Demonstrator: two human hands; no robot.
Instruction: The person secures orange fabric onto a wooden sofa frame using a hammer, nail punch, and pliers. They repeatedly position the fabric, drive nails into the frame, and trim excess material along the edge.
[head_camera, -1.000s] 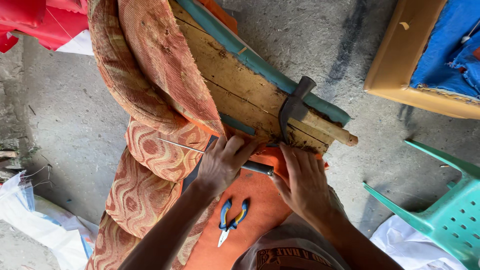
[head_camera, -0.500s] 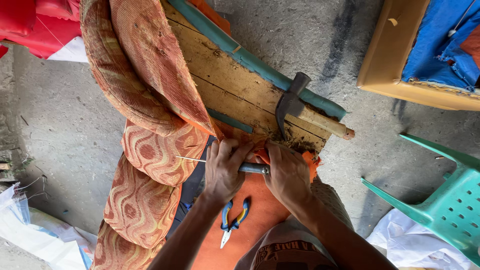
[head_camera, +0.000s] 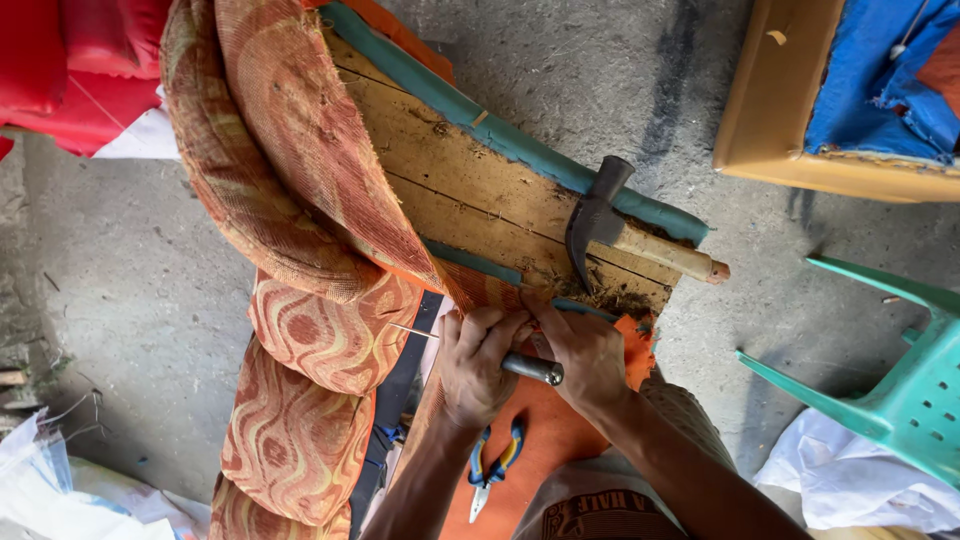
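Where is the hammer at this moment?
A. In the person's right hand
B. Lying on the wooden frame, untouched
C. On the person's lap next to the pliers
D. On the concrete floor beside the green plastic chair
B: the hammer lies on the wooden frame, clear of both hands, which work at the frame's lower edge.

Probably an upholstery workshop, bare concrete floor (head_camera: 130, 290), hammer (head_camera: 610, 225), pliers (head_camera: 492, 470), stripped wooden frame (head_camera: 470, 190), loose patterned fabric (head_camera: 300, 180)

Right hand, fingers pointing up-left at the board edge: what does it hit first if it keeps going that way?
Likely the teal piping at the wooden board's near edge; the right hand's fingertips already look to be on it. Next comes the orange patterned fabric. Depth is unclear.
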